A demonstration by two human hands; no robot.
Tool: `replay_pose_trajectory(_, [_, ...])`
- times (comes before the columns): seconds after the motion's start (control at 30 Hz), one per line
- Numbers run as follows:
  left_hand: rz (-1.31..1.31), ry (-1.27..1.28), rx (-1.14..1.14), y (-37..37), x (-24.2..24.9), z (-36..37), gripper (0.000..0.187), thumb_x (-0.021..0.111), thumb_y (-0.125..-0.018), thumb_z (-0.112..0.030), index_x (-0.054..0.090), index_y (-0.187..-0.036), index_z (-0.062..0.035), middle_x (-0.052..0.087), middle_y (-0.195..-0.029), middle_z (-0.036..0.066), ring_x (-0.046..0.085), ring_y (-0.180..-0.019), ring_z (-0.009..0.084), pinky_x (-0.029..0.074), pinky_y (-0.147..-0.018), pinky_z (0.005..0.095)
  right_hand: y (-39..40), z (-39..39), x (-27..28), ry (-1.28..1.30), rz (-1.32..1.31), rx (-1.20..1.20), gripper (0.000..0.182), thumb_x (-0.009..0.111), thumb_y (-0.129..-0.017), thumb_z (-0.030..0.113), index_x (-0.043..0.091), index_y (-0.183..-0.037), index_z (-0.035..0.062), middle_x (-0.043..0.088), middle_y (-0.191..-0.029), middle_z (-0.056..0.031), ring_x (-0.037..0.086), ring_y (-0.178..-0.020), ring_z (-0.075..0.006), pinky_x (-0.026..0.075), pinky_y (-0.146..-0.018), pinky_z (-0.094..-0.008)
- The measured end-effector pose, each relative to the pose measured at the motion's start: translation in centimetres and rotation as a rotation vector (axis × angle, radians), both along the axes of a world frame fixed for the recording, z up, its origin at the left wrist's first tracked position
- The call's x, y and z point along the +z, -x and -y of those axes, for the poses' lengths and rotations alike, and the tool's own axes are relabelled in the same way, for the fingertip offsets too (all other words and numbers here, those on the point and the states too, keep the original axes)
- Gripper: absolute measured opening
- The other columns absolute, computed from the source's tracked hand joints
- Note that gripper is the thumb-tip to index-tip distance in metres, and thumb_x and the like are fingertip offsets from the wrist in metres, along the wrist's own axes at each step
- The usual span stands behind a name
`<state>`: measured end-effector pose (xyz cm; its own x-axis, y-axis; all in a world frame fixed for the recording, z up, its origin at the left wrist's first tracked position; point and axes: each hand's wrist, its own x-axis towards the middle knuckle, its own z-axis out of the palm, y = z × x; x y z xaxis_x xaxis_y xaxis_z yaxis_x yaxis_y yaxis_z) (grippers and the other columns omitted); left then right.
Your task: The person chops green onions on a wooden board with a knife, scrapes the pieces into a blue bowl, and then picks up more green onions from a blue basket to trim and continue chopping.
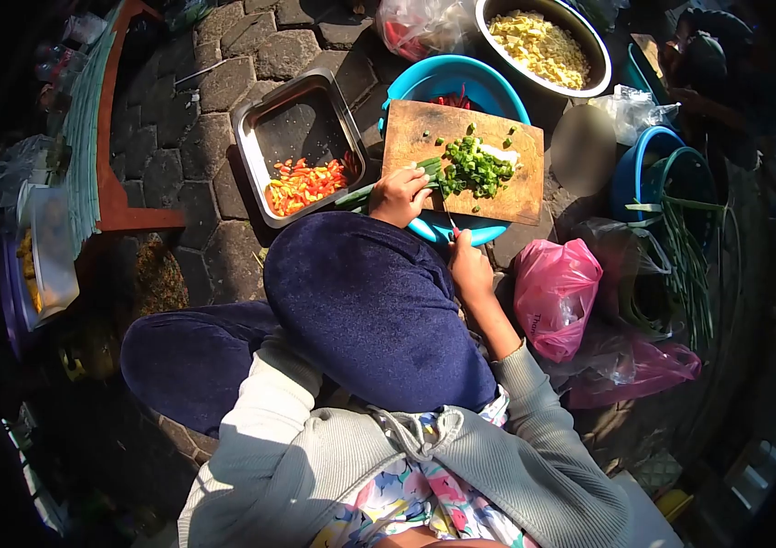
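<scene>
A wooden cutting board point(406, 132) rests across a turquoise basin point(406, 84). My left hand point(397, 195) is closed around a bunch of spring onions point(357, 195), pressing it on the board's left edge; the stalks trail leftward past my knee. In my right hand point(472, 269), at the near edge of the board, is a knife point(454, 232) with a reddish handle. Its blade lies close to the cut ends of the bunch, partly hard to make out. Chopped spring onion point(477, 170) is heaped mid-board, with a few bits scattered around. Red contents show in the basin behind the board.
Left of the board, a metal tray point(249, 137) holds sliced red chillies point(304, 184). A metal bowl of pale yellow pieces point(541, 50) stands at the back. To the right are a pink plastic bag point(557, 297), blue tubs point(630, 173) and long green stalks point(683, 265).
</scene>
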<state>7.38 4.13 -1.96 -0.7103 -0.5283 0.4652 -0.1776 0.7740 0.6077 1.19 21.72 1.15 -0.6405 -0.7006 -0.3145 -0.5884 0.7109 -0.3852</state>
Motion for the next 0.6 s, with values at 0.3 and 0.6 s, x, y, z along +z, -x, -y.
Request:
replay_pose_trajectory(0.3, [-0.030,-0.013,0.064,-0.8,-0.6,0.2,0.020,0.073,-0.065,-0.009,0.067,-0.083,-0.0028,0.065,-0.091,0.010,0.061,-0.093,0.0255,0.049,-0.080,0.0332,0.7,-1.5,0.5,-0.029,0.086,0.037,0.021,0.042,-0.090,0.026,0.034,-0.093,0.0062,0.059,-0.067,-0.0257,0.059,-0.067,-0.0441,0.044,-0.059,-0.0546])
replay_pose_trajectory(0.6, [-0.044,0.005,0.053,-1.0,-0.6,0.7,0.021,0.073,-0.065,-0.009,0.067,-0.084,-0.0035,0.065,-0.091,0.010,0.061,-0.093,0.0253,0.048,-0.081,0.0333,1.3,-0.1,1.2,0.113,0.049,0.002,0.018,0.043,-0.090,0.021,0.034,-0.093,0.0050,0.055,-0.065,-0.0285,0.055,-0.063,-0.0473,0.040,-0.054,-0.0561])
